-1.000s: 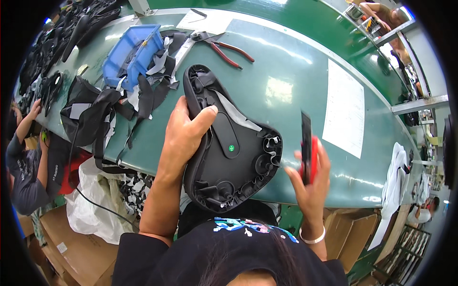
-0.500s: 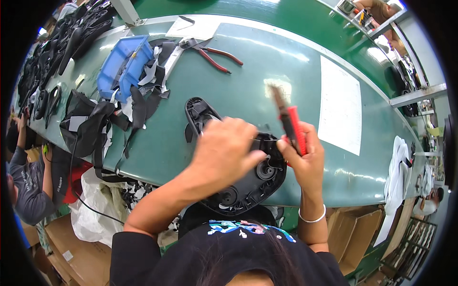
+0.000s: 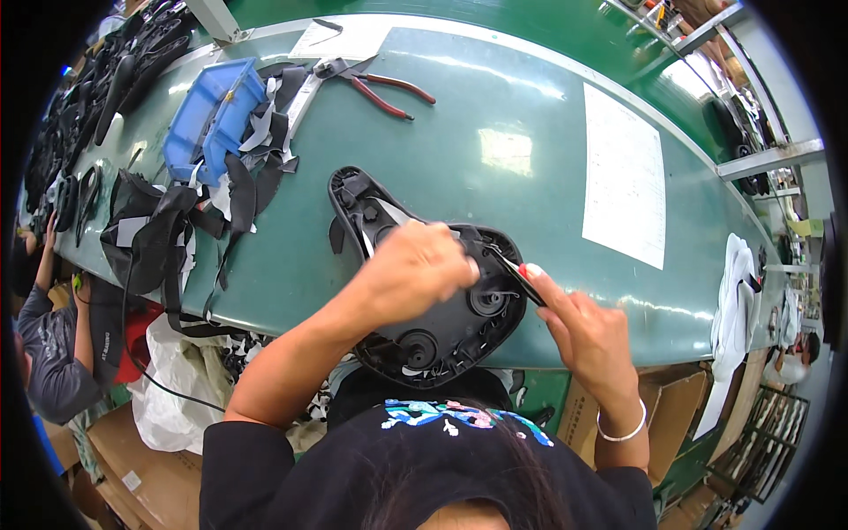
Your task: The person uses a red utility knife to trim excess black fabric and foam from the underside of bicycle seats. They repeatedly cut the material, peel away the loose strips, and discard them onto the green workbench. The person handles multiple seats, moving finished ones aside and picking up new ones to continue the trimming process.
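Observation:
A black saddle (image 3: pixel 433 322) lies underside up at the table's near edge, its narrow nose pointing away to the left. Ribs and round sockets show inside its shell. My left hand (image 3: pixel 420 272) is closed over the saddle's middle, slightly blurred; whatever its fingers pinch is hidden. In my right hand (image 3: pixel 587 331) is a red-handled tool (image 3: pixel 521 276), gripped with its slim metal tip reaching inside the saddle's right rim. The tool's exact kind cannot be made out. A whitish strip shows along the shell beside my left hand.
Red-handled pliers (image 3: pixel 375 88) lie beyond the saddle. Left of them stands a blue bin (image 3: pixel 212 119) among black and white scraps (image 3: pixel 256 172). A paper sheet (image 3: pixel 624 181) lies at right, a white cloth (image 3: pixel 733 309) at the far right. Black saddles (image 3: pixel 119 75) pile up far left; a person works nearby.
My right hand has turned and lowered the tool from upright above the table to the saddle's right rim. My left hand stays over the saddle, fingers more curled. The view has shifted slightly.

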Motion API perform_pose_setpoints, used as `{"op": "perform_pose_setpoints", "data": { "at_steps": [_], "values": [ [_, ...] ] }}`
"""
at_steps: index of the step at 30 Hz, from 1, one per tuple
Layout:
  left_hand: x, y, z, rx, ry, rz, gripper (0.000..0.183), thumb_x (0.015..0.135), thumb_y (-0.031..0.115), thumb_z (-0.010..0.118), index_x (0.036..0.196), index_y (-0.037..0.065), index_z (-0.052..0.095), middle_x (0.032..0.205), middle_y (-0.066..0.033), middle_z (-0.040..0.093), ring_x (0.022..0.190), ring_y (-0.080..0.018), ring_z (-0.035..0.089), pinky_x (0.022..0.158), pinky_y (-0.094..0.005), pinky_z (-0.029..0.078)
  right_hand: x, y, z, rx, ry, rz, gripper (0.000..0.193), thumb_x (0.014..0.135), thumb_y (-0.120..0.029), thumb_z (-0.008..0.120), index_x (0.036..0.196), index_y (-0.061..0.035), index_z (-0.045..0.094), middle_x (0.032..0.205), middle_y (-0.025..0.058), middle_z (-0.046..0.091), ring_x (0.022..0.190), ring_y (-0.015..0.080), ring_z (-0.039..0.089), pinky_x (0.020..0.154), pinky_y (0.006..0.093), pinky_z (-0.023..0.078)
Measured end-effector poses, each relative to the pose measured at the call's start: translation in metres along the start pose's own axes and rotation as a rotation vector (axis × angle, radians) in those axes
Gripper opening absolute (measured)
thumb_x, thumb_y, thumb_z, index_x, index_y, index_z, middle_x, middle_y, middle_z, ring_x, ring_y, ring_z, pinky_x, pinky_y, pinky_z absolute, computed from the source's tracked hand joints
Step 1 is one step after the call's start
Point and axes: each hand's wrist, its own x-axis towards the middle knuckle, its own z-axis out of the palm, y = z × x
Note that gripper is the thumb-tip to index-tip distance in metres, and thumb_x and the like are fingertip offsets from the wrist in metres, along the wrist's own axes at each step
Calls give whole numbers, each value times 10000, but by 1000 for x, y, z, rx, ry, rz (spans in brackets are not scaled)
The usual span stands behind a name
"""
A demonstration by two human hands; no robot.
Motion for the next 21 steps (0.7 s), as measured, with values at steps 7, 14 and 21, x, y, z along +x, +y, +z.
{"op": "perform_pose_setpoints", "data": {
  "at_steps": [7, 14, 21],
  "values": [
    [-4, 15, -8, -877, 372, 80, 245, 856, 129, 546, 622, 73, 500, 590, -6, 514, 526, -52, 366, 472, -194, 277, -58, -42, 26, 175, 103, 308, 572, 807, -127, 674, 1347, -152, 488, 624, 78, 531, 457, 252, 520, 452, 368, 416],
    [24, 17, 4, 887, 336, 353, 278, 809, 258, 628, 694, 9, 584, 612, -91, 487, 602, -211, 434, 636, -332, 357, 0, 5, 26, 179, 204, 108, 506, 815, -85, 645, 1302, -152, 526, 629, 78, 539, 487, 242, 522, 453, 365, 388],
    [50, 18, -6, 359, 123, -118, 320, 801, 254, 655, 568, 46, 586, 578, -30, 521, 633, -127, 466, 610, -308, 350, 21, -9, 26, 49, 73, 177, 501, 812, -71, 640, 1294, -156, 535, 813, 135, 622, 596, 289, 595, 498, 379, 429]
  ]
}}
